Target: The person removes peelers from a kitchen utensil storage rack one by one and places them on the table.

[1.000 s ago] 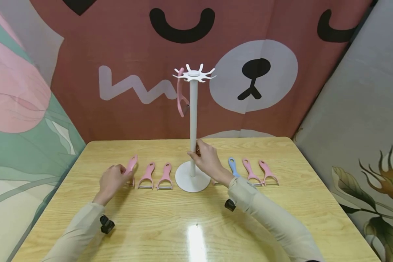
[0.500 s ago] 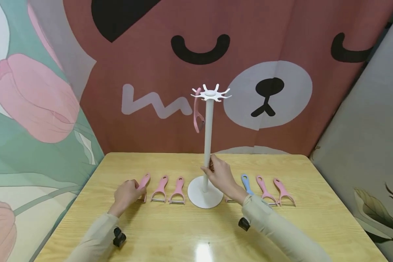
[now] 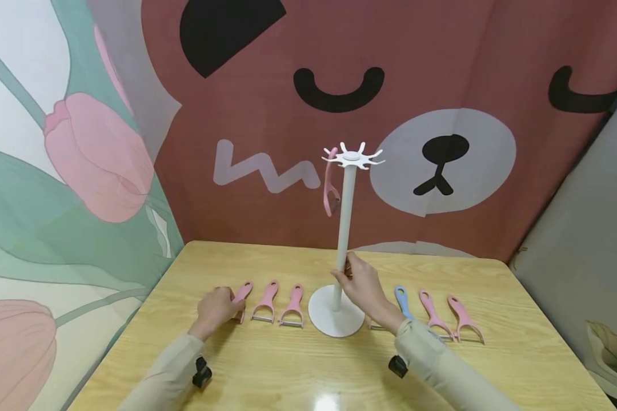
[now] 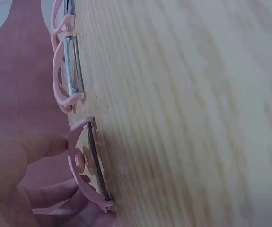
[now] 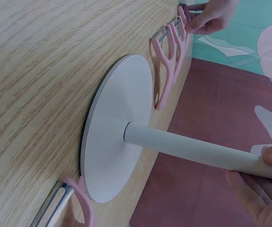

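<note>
A white stand point(image 3: 345, 222) with a round base and a ring of prongs at its top stands upright on the table. One pink peeler point(image 3: 328, 188) hangs from a prong on its left side. My right hand point(image 3: 366, 289) grips the lower part of the pole, thumb and fingers around it. Out to the left, my left hand point(image 3: 217, 309) pinches the leftmost pink peeler point(image 4: 74, 163) at its curved head, fingers on both sides. Its blade end is close to the table; the palm hides part of the handle. Two pink peelers point(image 3: 268, 297) lie between that hand and the base.
On the right lie a blue peeler point(image 3: 402, 299) and two pink peelers point(image 3: 428, 305). Beneath my right wrist another peeler's blade end point(image 3: 376, 327) shows. The wooden table's point(image 3: 298, 371) back edge meets a printed curtain point(image 3: 267, 222).
The head view has shifted, so everything sits farther right and lower. The leftmost peeler's handle has come down level with its neighbours, still in my left hand. My right hand keeps its grip.
</note>
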### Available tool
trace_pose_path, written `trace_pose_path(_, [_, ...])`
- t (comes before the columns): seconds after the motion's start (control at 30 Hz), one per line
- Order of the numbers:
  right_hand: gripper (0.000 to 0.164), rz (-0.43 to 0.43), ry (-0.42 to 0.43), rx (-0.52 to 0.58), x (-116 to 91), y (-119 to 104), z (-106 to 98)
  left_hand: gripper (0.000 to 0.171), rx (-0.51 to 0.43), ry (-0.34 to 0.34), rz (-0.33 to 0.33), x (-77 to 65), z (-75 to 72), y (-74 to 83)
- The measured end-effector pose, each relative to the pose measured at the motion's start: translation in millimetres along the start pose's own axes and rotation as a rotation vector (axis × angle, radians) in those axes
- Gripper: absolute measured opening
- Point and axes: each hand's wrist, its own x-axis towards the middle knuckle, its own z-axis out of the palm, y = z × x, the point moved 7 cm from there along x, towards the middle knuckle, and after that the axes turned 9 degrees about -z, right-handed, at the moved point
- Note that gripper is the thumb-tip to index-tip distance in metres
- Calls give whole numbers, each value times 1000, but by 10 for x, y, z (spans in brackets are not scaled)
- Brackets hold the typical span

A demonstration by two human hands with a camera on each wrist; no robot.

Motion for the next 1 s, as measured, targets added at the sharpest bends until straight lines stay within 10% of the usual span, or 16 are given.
trace_pose_path(1.0, [22, -36, 15, -21, 11, -15, -12, 35, 22, 6, 46, -21, -77, 49])
